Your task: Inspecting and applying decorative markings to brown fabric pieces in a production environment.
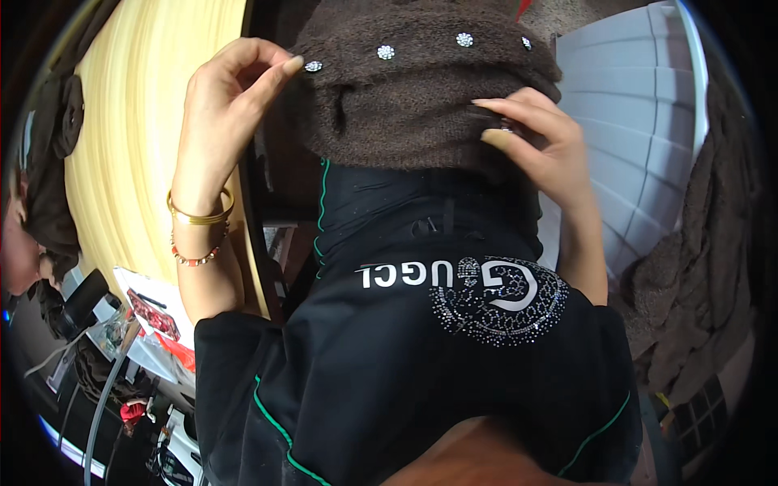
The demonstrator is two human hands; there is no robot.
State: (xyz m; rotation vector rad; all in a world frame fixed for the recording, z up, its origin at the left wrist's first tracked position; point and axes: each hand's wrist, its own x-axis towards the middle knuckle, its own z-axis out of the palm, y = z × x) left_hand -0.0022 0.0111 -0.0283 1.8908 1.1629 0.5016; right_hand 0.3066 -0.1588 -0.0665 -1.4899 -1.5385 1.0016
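Note:
A dark brown knitted garment (pixel 405 121) lies over my lap, bunched into folds. Along its upper band runs a row of flower-shaped rhinestone buttons (pixel 386 53). My left hand (pixel 231 105) is closed in a pinch at the garment's left edge, thumb and forefinger right beside the leftmost rhinestone button (pixel 314 66). Over the right part of the knit, my right hand (pixel 545 138) has its fingers curled, with the thumb a little below the forefinger. A small shiny thing (pixel 506 125) shows between them, too small to make out.
A pale wooden table (pixel 138 138) stands at my left. On my right is a large grey-white plastic tub (pixel 616 121), with more brown knitwear (pixel 689 283) hanging beside it. Cables, a white stand and small goods crowd the lower left. A co-worker's arm (pixel 24 243) shows at the far left.

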